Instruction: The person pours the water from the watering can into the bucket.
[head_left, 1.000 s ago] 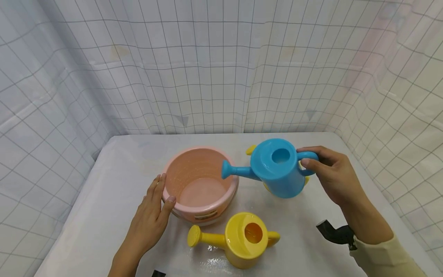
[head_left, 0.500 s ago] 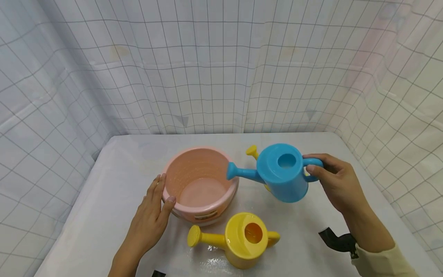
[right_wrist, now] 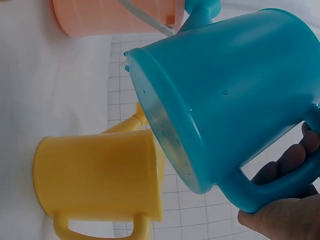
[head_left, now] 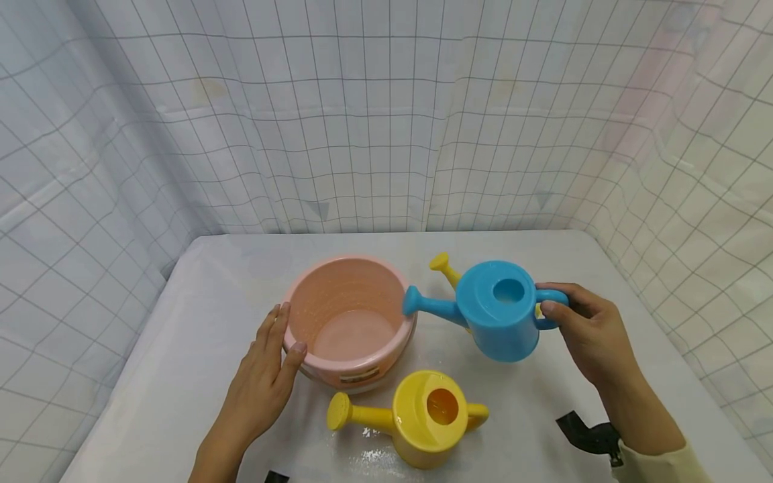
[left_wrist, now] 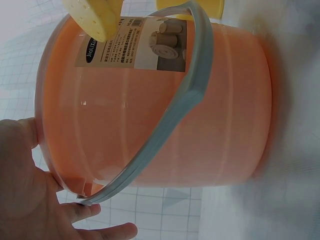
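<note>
My right hand [head_left: 594, 329] grips the handle of a blue watering can [head_left: 501, 322], held up over the table with its spout pointing left at the bucket's rim. Water drops cling to the can's underside in the right wrist view. A pink bucket [head_left: 362, 355] stands at centre; a grey handle [left_wrist: 170, 115] hangs down its side by a paper label [left_wrist: 135, 45]. Against the bucket's left rim rests my left hand [head_left: 260, 379], fingers straight. A yellow watering can [head_left: 423, 443] stands in front of the bucket. Behind the blue can, another yellow watering can [right_wrist: 95, 180] is partly hidden in the head view.
The white table [head_left: 199, 322] has a wet patch [head_left: 374, 463] beside the front yellow can. White grid-patterned curtains [head_left: 386, 134] enclose the back and both sides. A black strap piece [head_left: 586, 433] sticks out from my right wrist.
The blue watering can has moved right and toward me in my right hand, pulling its spout back to the bucket's rim. More of the rear yellow can shows. My left hand stays put.
</note>
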Demonstrator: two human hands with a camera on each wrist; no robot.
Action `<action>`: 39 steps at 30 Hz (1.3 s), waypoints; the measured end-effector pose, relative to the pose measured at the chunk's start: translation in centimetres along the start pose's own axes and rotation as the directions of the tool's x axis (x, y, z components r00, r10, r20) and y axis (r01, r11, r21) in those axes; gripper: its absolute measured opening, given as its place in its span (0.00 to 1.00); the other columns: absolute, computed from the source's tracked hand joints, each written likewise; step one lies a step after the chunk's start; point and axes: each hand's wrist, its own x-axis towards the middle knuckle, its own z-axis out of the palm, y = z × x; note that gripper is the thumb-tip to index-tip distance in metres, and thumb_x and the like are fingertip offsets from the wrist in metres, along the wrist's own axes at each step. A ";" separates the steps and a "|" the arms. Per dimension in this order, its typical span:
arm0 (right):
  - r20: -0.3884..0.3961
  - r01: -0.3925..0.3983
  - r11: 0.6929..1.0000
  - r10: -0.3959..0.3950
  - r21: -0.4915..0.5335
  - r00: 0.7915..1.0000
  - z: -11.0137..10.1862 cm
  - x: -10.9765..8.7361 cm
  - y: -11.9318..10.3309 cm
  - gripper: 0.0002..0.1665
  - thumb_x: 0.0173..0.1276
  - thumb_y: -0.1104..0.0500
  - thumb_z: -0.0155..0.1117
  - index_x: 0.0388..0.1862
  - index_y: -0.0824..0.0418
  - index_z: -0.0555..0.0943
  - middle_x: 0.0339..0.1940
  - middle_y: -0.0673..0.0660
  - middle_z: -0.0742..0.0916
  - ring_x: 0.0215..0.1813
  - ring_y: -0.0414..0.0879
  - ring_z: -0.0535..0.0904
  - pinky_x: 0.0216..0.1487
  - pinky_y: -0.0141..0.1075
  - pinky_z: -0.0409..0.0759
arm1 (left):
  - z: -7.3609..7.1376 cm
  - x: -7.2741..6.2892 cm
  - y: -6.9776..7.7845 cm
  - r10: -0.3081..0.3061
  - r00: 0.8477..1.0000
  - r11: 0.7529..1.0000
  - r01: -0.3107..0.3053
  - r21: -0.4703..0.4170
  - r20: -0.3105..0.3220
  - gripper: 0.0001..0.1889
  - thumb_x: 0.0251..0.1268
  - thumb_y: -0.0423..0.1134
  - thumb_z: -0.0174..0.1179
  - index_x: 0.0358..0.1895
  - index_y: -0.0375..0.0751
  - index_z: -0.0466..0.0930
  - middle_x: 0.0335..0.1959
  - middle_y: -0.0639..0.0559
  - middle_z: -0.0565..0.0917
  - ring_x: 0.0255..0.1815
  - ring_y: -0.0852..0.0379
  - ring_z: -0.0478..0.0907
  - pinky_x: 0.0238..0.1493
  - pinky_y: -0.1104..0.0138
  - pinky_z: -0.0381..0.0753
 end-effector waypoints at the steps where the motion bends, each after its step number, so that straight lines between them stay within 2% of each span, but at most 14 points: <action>1: -0.004 -0.001 1.000 0.001 0.002 1.000 0.0 -0.1 0.1 0.16 0.68 0.72 0.53 0.54 0.76 0.74 0.48 0.48 0.84 0.55 0.41 0.78 0.54 0.27 0.77 | 0.0 0.0 0.0 -0.001 1.000 1.000 0.001 0.001 0.000 0.33 0.75 0.51 0.42 0.76 0.59 0.38 0.76 0.43 0.51 0.72 0.35 0.56 0.61 0.33 0.57; 14: -0.015 0.076 0.992 -0.075 0.099 0.997 -0.5 -1.0 1.0 0.16 0.68 0.76 0.48 0.53 0.75 0.75 0.49 0.51 0.84 0.56 0.43 0.77 0.56 0.27 0.77 | 0.0 0.0 0.0 -0.001 1.000 1.000 0.001 0.007 -0.002 0.33 0.75 0.50 0.42 0.76 0.59 0.37 0.76 0.42 0.51 0.72 0.35 0.57 0.60 0.33 0.58; 23: -0.080 -0.013 0.998 0.017 0.056 0.997 -0.9 -2.2 1.7 0.16 0.69 0.73 0.50 0.54 0.77 0.73 0.48 0.48 0.84 0.56 0.42 0.76 0.56 0.27 0.77 | 0.0 0.0 0.1 -0.005 1.000 1.000 0.005 0.004 0.004 0.33 0.75 0.51 0.41 0.76 0.59 0.37 0.76 0.43 0.51 0.72 0.35 0.56 0.61 0.34 0.57; 34: -0.094 -0.067 0.996 0.072 0.061 0.993 -1.0 -3.5 3.1 0.16 0.70 0.72 0.50 0.55 0.76 0.73 0.48 0.46 0.84 0.55 0.39 0.76 0.55 0.27 0.77 | 0.0 0.0 0.1 -0.014 1.000 1.000 0.014 0.000 0.012 0.33 0.75 0.51 0.41 0.76 0.59 0.37 0.76 0.43 0.50 0.73 0.35 0.56 0.62 0.32 0.55; 39: -0.102 -0.065 0.996 0.071 0.061 0.992 -0.8 -3.9 3.7 0.16 0.70 0.72 0.50 0.54 0.75 0.74 0.48 0.47 0.84 0.54 0.39 0.77 0.54 0.26 0.77 | 0.0 0.0 0.0 -0.013 1.000 1.000 0.013 0.000 0.010 0.33 0.75 0.51 0.41 0.76 0.59 0.37 0.76 0.43 0.50 0.72 0.35 0.56 0.62 0.33 0.55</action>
